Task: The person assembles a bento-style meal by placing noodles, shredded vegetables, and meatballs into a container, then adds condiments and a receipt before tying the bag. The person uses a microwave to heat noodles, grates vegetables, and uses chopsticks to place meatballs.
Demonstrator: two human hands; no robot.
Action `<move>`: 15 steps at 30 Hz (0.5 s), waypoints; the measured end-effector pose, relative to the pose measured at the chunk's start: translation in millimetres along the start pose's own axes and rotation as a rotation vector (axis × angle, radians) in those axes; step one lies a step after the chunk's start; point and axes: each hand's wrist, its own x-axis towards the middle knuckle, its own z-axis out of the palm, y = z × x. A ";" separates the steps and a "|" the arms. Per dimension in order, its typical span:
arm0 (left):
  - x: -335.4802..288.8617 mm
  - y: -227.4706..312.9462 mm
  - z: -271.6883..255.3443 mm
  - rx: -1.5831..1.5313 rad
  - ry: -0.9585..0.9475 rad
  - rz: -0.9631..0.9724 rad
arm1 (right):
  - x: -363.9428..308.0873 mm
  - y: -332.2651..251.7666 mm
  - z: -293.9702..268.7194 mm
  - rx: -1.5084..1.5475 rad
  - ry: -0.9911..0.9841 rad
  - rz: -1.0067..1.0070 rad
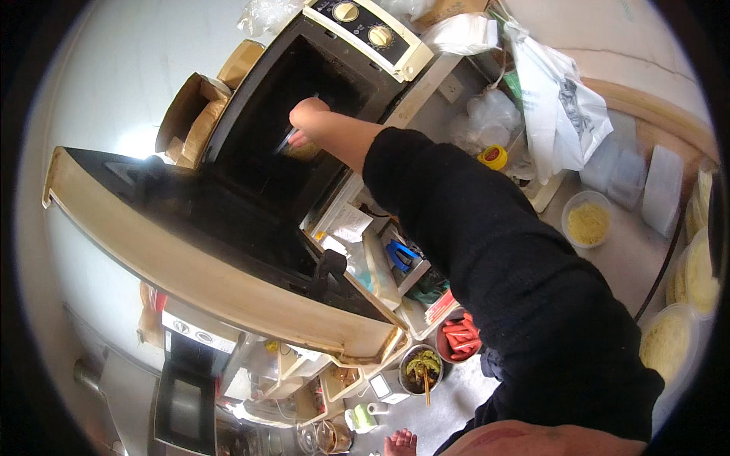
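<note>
A person's right hand (308,118) is inside a microwave (323,68) on the far side, fingers bent at the edge of a container (284,142) within; whether that grip is clamped on it cannot be told. The left hand (400,442) hangs near, grip apart, a bowl of greens (422,367) beyond it. Noodles (589,223) stand at right.

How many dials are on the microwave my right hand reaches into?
2 show on its black panel: an upper-left cream dial and a lower-right cream dial. More may be cropped off above.
</note>
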 end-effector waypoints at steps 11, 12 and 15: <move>24.0 -38.5 5.4 0.107 -0.086 0.013 | -286.7 61.3 -118.6 -0.196 -0.497 -1.720; 29.5 -36.3 12.5 0.323 -0.032 0.020 | -308.2 67.2 -123.1 -0.302 -0.532 -1.749; 39.9 -27.6 28.8 0.309 0.079 -0.106 | -340.5 85.1 -110.5 -0.601 -0.294 -1.808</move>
